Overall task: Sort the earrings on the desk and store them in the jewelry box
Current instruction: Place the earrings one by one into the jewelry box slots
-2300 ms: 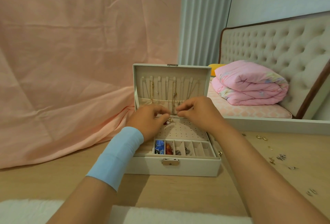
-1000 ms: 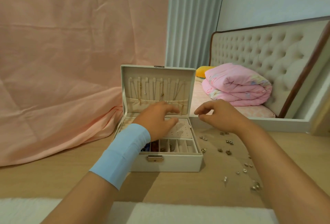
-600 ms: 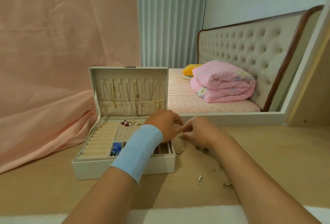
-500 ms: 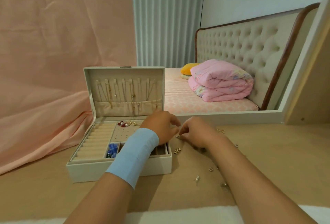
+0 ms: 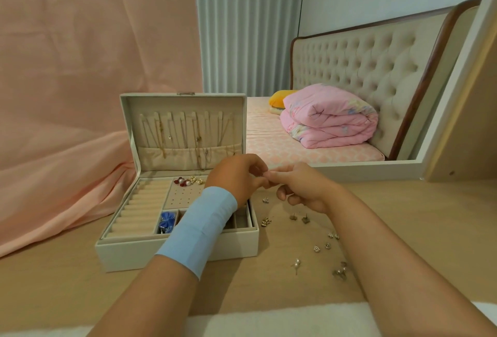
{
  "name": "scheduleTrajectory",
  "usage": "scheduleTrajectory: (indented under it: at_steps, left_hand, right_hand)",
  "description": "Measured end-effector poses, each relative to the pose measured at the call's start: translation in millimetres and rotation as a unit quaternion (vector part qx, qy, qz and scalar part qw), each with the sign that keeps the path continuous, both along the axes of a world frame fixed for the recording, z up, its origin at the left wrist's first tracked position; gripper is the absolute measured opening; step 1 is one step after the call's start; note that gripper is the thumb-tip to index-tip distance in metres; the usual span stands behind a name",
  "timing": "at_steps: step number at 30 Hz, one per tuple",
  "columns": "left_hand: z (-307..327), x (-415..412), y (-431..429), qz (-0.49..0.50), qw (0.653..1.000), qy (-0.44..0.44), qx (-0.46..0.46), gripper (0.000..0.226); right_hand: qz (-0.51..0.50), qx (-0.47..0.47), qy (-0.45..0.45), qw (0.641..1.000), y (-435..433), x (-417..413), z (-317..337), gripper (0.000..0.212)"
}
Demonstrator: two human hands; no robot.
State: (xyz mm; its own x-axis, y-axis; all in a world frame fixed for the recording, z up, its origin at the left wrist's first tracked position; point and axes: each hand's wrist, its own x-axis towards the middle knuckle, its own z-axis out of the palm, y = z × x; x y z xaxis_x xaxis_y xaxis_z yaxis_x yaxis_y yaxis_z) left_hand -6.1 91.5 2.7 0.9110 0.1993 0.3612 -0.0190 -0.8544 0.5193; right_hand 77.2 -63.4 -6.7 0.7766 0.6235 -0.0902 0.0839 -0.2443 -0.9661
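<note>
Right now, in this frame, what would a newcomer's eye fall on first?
The open white jewelry box at the left of the desk, necklaces hanging in its lid, draws the eye first. Over its right edge the left hand, with a light blue wristband, meets the right hand fingertip to fingertip; anything between them is too small to see. Loose earrings lie scattered on the desk beside the box.

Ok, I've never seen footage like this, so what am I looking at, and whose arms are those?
No machine: a person wears one camera on the head, looking down at their own hands. The left hand, with a blue wristband, and the right hand meet fingertip to fingertip beside an open jewelry box on a wooden desk. Loose earrings lie scattered on the desk to its right; other earrings sit inside the box. Anything pinched is too small to see.
</note>
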Motion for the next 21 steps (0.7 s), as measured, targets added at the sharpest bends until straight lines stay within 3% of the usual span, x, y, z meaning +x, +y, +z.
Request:
scheduleTrajectory:
  at_steps: [3,6,9,13,16,19,21]
  left_hand:
    - [2.0,-1.1,5.3,0.018,1.0,-0.003,0.01,0.012]
    - [4.6,-3.2,9.6,0.03,0.999,0.004,0.021,0.011]
    - [6.0,-3.3,13.4,0.032,0.999,0.008,0.032,0.011]
    - [6.3,-4.2,15.7,0.028,0.999,0.03,0.036,0.013]
    - [5.9,-5.9,15.7,0.027,0.998,0.041,0.036,0.013]
    - [7.4,-9.3,16.3,0.028,0.998,0.044,0.032,0.018]
    - [8.8,-13.3,17.7,0.027,0.999,0.038,0.018,0.021]
  right_hand:
    - [-0.047,-0.044,-0.081,0.995,4.4,0.2,-6.6,0.011]
    - [-0.053,-0.182,-0.229,0.955,8.3,1.0,-16.8,0.015]
    - [-0.023,-0.271,-0.279,0.921,11.3,-2.4,-21.6,0.017]
    - [-0.038,-0.301,-0.315,0.899,14.7,-4.0,-23.3,0.009]
    - [-0.051,-0.26,-0.301,0.916,14.2,-5.0,-21.2,0.008]
    - [-0.074,-0.121,-0.224,0.964,15.2,-9.4,-12.4,0.006]
    - [-0.082,-0.047,-0.186,0.978,16.5,-14.9,-3.6,0.004]
